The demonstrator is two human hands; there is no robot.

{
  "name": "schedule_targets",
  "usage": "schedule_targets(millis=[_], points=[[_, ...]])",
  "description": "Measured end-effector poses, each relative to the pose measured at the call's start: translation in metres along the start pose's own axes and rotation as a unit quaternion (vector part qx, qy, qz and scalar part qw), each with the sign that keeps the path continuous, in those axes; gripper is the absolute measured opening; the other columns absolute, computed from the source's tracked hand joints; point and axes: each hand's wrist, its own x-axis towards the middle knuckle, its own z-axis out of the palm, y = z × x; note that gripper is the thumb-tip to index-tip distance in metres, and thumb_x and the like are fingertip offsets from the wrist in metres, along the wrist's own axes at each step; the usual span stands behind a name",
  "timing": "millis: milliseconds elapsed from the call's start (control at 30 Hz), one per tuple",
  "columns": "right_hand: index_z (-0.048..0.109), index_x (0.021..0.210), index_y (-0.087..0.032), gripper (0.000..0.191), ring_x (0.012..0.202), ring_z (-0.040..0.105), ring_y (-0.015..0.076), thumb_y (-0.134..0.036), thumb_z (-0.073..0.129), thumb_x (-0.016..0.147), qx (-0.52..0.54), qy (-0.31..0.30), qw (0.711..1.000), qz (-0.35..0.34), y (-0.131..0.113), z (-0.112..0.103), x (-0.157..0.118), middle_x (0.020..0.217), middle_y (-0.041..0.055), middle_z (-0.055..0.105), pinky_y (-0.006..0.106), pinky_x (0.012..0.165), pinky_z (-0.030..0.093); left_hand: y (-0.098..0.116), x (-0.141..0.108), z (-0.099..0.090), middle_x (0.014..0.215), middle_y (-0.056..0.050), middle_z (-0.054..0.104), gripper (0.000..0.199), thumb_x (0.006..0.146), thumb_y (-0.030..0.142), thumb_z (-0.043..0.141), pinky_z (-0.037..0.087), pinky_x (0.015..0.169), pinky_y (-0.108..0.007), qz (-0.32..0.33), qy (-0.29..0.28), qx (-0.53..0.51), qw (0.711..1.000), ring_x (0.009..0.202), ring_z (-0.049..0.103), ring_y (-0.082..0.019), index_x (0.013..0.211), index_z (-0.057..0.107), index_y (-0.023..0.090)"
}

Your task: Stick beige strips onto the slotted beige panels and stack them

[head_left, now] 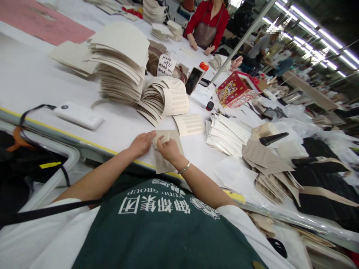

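Note:
A flat grey-beige panel [164, 162] lies at the table's near edge in front of me. My left hand [143, 143] rests at the panel's upper left edge, fingers together; whether it holds anything is hidden. Over the panel, my right hand [169, 149] is closed on a small cream piece [165, 138] that sticks out between thumb and fingers. Just beyond the panel lies a cream pocketed piece [190, 124], beside a fanned stack of similar pieces [175, 101]. To the right is a stack of white pieces [227, 134].
A tall stack of beige panels [120, 56] stands at the back left, near a white device [78, 115]. Farther back are a phone [194, 80] and a red box [237, 89]. Brown panels [260, 157] lie right. A person in red [207, 24] works across the table.

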Motion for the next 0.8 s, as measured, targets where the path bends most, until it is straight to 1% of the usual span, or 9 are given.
schedule_targets(millis=[133,233,300,367,400,467,533,633,800], points=[[0.061,0.083,-0.015,0.02,0.072,0.061,0.0162,-0.019,0.042,0.087,0.051,-0.092,0.994,-0.006,0.015,-0.005,-0.072,0.071,0.0061,0.065,0.024,0.067,0.043,0.002,-0.001,-0.002,0.142,-0.01,0.036,0.05,0.088,0.022,0.027,0.023,0.109,-0.034,0.004,-0.017,0.035,0.999,0.129,0.034,-0.018,0.137,0.031,0.011],[0.059,0.089,-0.017,0.019,0.06,0.06,0.0126,-0.025,0.042,0.087,0.183,-0.125,0.972,0.077,0.043,-0.017,-0.119,0.063,0.0008,0.062,0.022,0.061,0.046,0.007,-0.005,-0.005,0.143,-0.012,0.034,0.053,0.089,0.031,0.03,0.019,0.11,-0.038,0.002,-0.026,0.054,0.998,0.132,0.029,-0.021,0.137,0.03,0.009],[0.055,0.104,-0.016,0.027,0.055,0.059,0.0123,-0.033,0.044,0.087,0.291,-0.09,0.94,0.155,0.067,-0.031,-0.135,0.059,-0.0015,0.06,0.023,0.059,0.048,0.018,-0.009,-0.005,0.144,-0.013,0.031,0.056,0.089,0.039,0.032,0.014,0.11,-0.043,0.0,-0.005,0.065,0.998,0.135,0.024,-0.024,0.138,0.031,0.01],[0.053,0.11,-0.015,0.038,0.058,0.06,0.0135,-0.041,0.05,0.083,0.354,-0.013,0.913,0.2,0.09,-0.048,-0.139,0.061,-0.0007,0.06,0.026,0.06,0.052,0.034,-0.012,-0.001,0.146,-0.012,0.027,0.059,0.089,0.044,0.033,0.009,0.111,-0.045,0.02,0.019,0.072,0.997,0.136,0.019,-0.025,0.138,0.031,0.012],[0.055,0.107,-0.014,0.04,0.061,0.062,0.0141,-0.044,0.054,0.08,0.371,0.024,0.905,0.206,0.1,-0.056,-0.136,0.066,0.0011,0.062,0.027,0.063,0.053,0.044,-0.013,0.003,0.147,-0.011,0.026,0.059,0.089,0.046,0.033,0.008,0.111,-0.044,0.043,0.017,0.071,0.996,0.136,0.019,-0.024,0.139,0.03,0.014],[0.06,0.098,-0.014,0.04,0.066,0.063,0.0148,-0.047,0.061,0.074,0.391,0.076,0.896,0.194,0.115,-0.069,-0.123,0.077,0.0046,0.064,0.029,0.065,0.054,0.063,-0.014,0.014,0.147,-0.009,0.026,0.06,0.088,0.048,0.033,0.008,0.111,-0.042,0.107,-0.025,0.063,0.992,0.136,0.021,-0.022,0.139,0.03,0.016],[0.062,0.094,-0.014,0.039,0.068,0.063,0.0147,-0.046,0.064,0.072,0.401,0.096,0.897,0.157,0.122,-0.074,-0.097,0.084,0.006,0.064,0.028,0.065,0.054,0.076,-0.012,0.025,0.146,-0.006,0.028,0.057,0.089,0.048,0.033,0.009,0.11,-0.042,0.169,-0.08,0.058,0.981,0.135,0.023,-0.022,0.139,0.033,0.02],[0.065,0.093,-0.014,0.036,0.07,0.063,0.015,-0.043,0.064,0.072,0.389,0.08,0.913,0.09,0.124,-0.068,-0.046,0.084,0.006,0.065,0.027,0.065,0.053,0.078,-0.011,0.034,0.145,-0.003,0.03,0.051,0.09,0.044,0.034,0.008,0.11,-0.042,0.222,-0.11,0.053,0.967,0.134,0.025,-0.021,0.136,0.037,0.024],[0.069,0.081,-0.014,0.015,0.072,0.063,0.0138,-0.025,0.066,0.072,0.256,-0.007,0.967,-0.005,0.118,-0.046,0.027,0.079,0.0037,0.068,0.023,0.066,0.049,0.063,-0.016,0.032,0.143,-0.002,0.034,0.047,0.09,0.039,0.037,0.007,0.11,-0.039,0.242,-0.087,0.022,0.966,0.133,0.027,-0.019,0.134,0.04,0.024]])
